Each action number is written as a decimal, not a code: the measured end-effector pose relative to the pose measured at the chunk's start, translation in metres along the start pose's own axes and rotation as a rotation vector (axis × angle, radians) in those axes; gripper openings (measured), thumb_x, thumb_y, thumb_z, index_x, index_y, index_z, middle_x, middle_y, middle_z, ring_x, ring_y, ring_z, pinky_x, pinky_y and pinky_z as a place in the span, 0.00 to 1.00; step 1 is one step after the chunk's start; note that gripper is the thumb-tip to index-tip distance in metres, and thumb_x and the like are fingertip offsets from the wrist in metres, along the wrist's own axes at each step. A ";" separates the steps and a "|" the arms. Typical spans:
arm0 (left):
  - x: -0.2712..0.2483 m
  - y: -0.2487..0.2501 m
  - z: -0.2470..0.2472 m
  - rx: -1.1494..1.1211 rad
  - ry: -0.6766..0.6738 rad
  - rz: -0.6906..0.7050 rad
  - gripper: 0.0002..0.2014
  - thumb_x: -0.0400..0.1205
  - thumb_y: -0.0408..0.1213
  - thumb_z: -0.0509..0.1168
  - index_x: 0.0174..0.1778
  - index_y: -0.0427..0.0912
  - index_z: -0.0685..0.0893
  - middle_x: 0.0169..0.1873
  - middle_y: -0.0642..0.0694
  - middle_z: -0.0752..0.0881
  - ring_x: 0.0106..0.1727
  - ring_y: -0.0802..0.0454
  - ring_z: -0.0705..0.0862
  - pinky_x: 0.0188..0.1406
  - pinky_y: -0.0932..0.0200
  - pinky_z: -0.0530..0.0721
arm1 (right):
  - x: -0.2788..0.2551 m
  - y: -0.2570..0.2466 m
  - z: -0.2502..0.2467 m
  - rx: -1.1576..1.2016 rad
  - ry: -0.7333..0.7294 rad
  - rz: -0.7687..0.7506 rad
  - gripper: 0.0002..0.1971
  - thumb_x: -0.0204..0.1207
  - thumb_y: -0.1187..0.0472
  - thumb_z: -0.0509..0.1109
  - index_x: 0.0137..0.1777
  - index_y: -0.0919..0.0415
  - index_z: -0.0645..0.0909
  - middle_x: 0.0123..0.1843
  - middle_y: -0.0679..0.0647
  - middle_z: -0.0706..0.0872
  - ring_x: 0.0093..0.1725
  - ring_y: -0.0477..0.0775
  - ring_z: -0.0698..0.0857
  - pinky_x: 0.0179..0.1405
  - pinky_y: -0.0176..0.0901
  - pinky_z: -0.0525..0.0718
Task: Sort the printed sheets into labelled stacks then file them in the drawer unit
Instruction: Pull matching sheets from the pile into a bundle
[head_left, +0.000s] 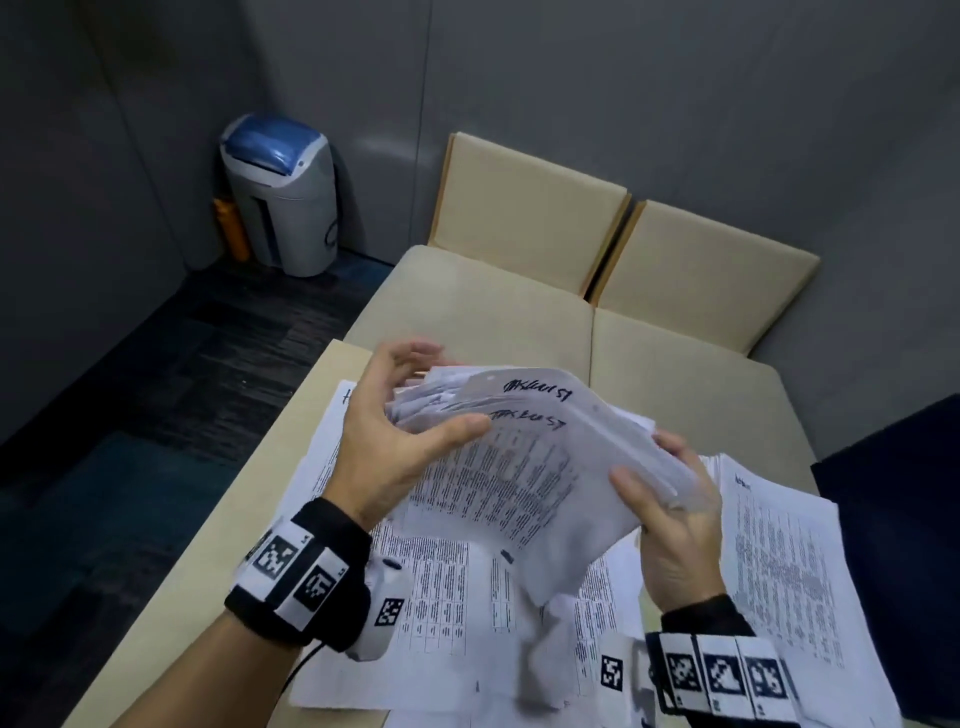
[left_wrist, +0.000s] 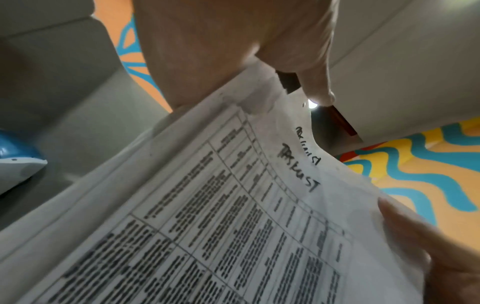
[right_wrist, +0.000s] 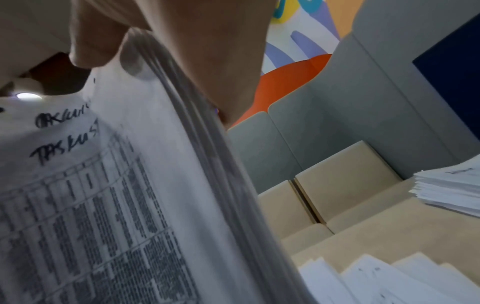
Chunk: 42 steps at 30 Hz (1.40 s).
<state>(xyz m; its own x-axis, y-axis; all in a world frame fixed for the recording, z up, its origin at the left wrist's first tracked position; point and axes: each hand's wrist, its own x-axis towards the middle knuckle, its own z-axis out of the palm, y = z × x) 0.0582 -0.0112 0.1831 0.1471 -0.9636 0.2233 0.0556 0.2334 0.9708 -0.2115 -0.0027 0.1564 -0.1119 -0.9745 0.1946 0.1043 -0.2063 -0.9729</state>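
The printed sheets (head_left: 519, 467) are held as a thick bundle in the air, low over the table (head_left: 218, 545), where more sheets lie spread. To do this step well, I think the bundle should be kept firm at both ends while the handwritten labels are read one by one. The right hand (head_left: 670, 519) clamps the right edge between thumb and fingers; the left hand (head_left: 395, 436) presses its thumb on top, fingers spread behind. Farther away stands a bin (head_left: 280, 192).

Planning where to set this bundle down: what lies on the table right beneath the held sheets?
In the head view, loose printed sheets lie spread on the table under the held bundle; that stretch is not bare.
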 end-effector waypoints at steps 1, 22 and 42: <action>0.001 0.001 0.000 0.014 -0.001 0.023 0.34 0.65 0.50 0.81 0.66 0.51 0.79 0.60 0.51 0.86 0.64 0.53 0.85 0.58 0.53 0.88 | -0.002 0.003 0.001 0.008 0.014 0.007 0.27 0.57 0.56 0.89 0.57 0.53 0.87 0.51 0.52 0.90 0.50 0.51 0.90 0.49 0.38 0.88; 0.043 -0.020 -0.001 -0.129 -0.059 0.012 0.40 0.74 0.65 0.69 0.72 0.39 0.72 0.66 0.45 0.85 0.69 0.48 0.83 0.66 0.51 0.81 | -0.001 0.024 0.021 -0.087 0.127 0.172 0.24 0.65 0.57 0.87 0.59 0.59 0.85 0.51 0.52 0.94 0.59 0.60 0.91 0.54 0.46 0.91; 0.038 -0.079 -0.002 0.020 -0.248 -0.411 0.39 0.58 0.58 0.85 0.57 0.35 0.85 0.52 0.33 0.90 0.55 0.35 0.89 0.59 0.34 0.87 | 0.003 -0.016 0.022 0.020 0.172 -0.151 0.01 0.83 0.59 0.59 0.51 0.55 0.69 0.70 0.61 0.85 0.70 0.57 0.83 0.67 0.50 0.81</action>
<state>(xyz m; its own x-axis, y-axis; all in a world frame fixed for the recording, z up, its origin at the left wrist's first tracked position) 0.0610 -0.0663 0.1146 -0.1238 -0.9780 -0.1679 0.0406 -0.1740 0.9839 -0.1913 -0.0039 0.1751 -0.2940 -0.9035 0.3119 0.0933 -0.3519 -0.9314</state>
